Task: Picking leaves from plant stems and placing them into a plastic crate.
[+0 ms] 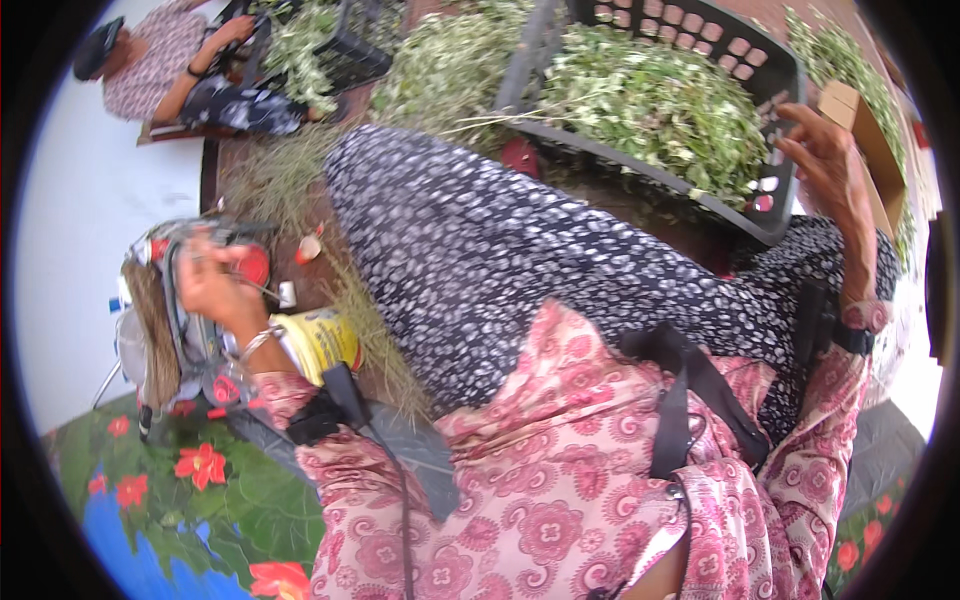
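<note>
My right hand (828, 165) hovers at the right rim of a black plastic crate (655, 195). Its fingers are bent and apart, and I see nothing between them. Green leafy sprigs (655, 105) fill much of the crate. Out to the left, my left hand (215, 283) is raised in front of a cluster of household items, near a round red object (252, 266). Motion blurs its fingers, so whether they hold anything does not show. Just below that wrist stands a yellow container (318, 342).
Cut stalks (275, 185) and a leafy heap (450, 70) lie on the brown floor beyond my knee. At the upper left sits another person (165, 65) beside a second dark crate (355, 45). A cardboard box (875, 160) stands to the right. Beneath me spreads a flowered mat (250, 490).
</note>
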A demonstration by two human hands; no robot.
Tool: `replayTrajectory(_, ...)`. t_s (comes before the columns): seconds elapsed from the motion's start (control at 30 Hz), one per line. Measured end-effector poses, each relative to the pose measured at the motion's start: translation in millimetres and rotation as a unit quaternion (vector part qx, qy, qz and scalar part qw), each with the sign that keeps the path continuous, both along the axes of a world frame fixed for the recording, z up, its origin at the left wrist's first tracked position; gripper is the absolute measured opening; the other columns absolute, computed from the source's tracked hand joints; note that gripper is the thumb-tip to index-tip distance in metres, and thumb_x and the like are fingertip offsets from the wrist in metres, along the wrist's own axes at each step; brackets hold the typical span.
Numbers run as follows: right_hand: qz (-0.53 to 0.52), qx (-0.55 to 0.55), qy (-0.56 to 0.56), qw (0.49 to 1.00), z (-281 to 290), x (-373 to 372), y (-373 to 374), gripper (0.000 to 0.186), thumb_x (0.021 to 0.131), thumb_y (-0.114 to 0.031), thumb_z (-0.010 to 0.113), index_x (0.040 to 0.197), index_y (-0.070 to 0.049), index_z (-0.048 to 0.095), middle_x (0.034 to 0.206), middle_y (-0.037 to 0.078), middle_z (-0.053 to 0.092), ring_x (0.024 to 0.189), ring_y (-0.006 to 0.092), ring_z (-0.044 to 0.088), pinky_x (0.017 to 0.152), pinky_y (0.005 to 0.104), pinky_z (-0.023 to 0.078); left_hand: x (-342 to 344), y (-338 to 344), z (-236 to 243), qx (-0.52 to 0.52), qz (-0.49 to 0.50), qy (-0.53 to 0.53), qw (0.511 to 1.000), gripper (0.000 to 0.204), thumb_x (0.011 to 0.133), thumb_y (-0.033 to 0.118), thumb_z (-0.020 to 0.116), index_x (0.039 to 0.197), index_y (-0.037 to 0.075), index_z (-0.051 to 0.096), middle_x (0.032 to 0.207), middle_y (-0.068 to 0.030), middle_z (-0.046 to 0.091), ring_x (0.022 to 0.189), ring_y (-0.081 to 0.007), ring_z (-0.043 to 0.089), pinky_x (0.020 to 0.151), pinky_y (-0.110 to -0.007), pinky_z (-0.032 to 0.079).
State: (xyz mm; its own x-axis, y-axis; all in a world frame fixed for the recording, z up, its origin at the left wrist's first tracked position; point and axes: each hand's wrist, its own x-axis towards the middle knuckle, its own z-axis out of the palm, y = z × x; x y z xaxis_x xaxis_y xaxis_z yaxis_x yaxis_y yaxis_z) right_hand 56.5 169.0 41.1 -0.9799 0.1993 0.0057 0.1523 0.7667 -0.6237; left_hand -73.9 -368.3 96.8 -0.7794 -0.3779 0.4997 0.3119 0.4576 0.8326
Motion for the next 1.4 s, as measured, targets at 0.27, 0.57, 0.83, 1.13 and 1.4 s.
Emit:
replayTrajectory(0.27, 0.014, -0.003, -0.030, 0.999, -3.4, -3.3, -4.3, 0.027, 0.075, -0.007, 0.058, 0.101, -0.003, 0.055, 0.062, 0.003, 0.051, 0.050, 0.0079, 0.046, 0.047, 0.0216, 0.036, 117.6, -59.9, -148.6, -0.056, 0.033, -0.379, 0.923, 0.024, 0.074, 0.011, 0.061, 0.090, -0.007, 0.058, 0.061, -0.0077, 0.057, 0.047, -0.0134, 0.056, 0.042, -0.021, 0.041)
replayTrajectory(0.57, 0.030, 0.025, -0.005, 0.999, -5.3, -10.3, -20.3, 0.026, 0.071, -0.001, 0.058, 0.097, -0.001, 0.057, 0.060, 0.003, 0.051, 0.046, 0.0065, 0.044, 0.044, 0.0209, 0.036, 22.9, 25.0, -47.6, -0.101, -0.046, -0.199, 0.974, 0.025, 0.077, 0.012, 0.059, 0.092, -0.007, 0.057, 0.072, -0.0093, 0.062, 0.061, -0.0127, 0.060, 0.057, -0.022, 0.046)
replayTrajectory(0.83, 0.024, 0.019, -0.014, 0.999, -7.6, -9.9, -12.0, 0.024, 0.071, -0.001, 0.059, 0.096, -0.001, 0.057, 0.062, 0.004, 0.052, 0.049, 0.0077, 0.046, 0.045, 0.0213, 0.037, -79.8, 175.0, -13.6, -0.464, -0.428, -0.093, 0.770, 0.029, 0.074, 0.022, 0.061, 0.093, 0.000, 0.060, 0.071, -0.0097, 0.061, 0.066, -0.0126, 0.057, 0.061, -0.023, 0.045)
replayTrajectory(1.13, 0.033, -0.019, -0.009, 0.999, 3.2, -12.2, -22.4, 0.025, 0.072, -0.002, 0.059, 0.096, 0.000, 0.057, 0.066, 0.006, 0.053, 0.052, 0.0107, 0.048, 0.049, 0.0240, 0.041, -107.6, 196.5, -133.4, -0.597, -0.498, -0.259, 0.573, 0.029, 0.062, 0.024, 0.067, 0.077, 0.001, 0.056, 0.083, -0.0188, 0.057, 0.084, -0.0334, 0.054, 0.073, -0.039, 0.043)
replayTrajectory(1.4, 0.035, -0.027, 0.027, 0.999, 7.3, -5.2, -19.1, 0.024, 0.071, -0.002, 0.059, 0.094, 0.002, 0.057, 0.066, 0.006, 0.053, 0.055, 0.0119, 0.049, 0.050, 0.0245, 0.040, -82.7, 216.2, -158.5, -0.242, -0.456, -0.529, 0.673, 0.016, 0.073, 0.010, 0.053, 0.062, -0.001, 0.056, 0.050, -0.0065, 0.048, 0.034, -0.0164, 0.048, 0.027, -0.026, 0.038)
